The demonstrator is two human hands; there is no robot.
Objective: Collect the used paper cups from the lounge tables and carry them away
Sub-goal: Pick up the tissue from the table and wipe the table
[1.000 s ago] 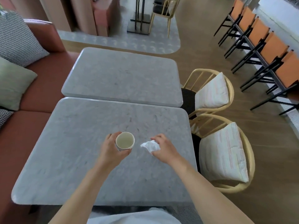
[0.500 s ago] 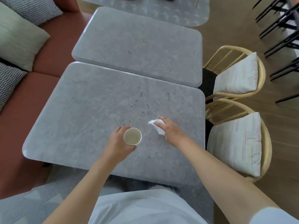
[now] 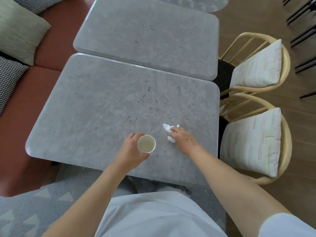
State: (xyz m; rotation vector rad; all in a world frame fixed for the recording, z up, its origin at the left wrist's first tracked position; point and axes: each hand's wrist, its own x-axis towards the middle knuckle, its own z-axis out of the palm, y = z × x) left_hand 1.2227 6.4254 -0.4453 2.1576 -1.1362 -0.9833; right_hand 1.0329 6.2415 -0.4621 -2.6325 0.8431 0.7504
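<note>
A cream paper cup (image 3: pixel 146 144) stands upright over the near part of the grey marble table (image 3: pixel 102 108), its inside looking empty. My left hand (image 3: pixel 130 148) is wrapped round the cup's side. To its right a crumpled white tissue (image 3: pixel 168 131) lies on the tabletop, and my right hand (image 3: pixel 183 140) pinches it with curled fingers. Part of the tissue is hidden under those fingers.
A second marble table (image 3: pixel 148 31) butts against the far edge. Two rattan chairs with striped cushions (image 3: pixel 251 142) (image 3: pixel 256 65) stand close on the right. A red-brown sofa (image 3: pixel 34 82) with pillows (image 3: pixel 18 29) runs along the left. Patterned rug (image 3: pixel 34 211) underfoot.
My view has tilted down toward the near table. The right hand has closed its fingers on the tissue and bunched it up. The left hand keeps hold of the cup.
</note>
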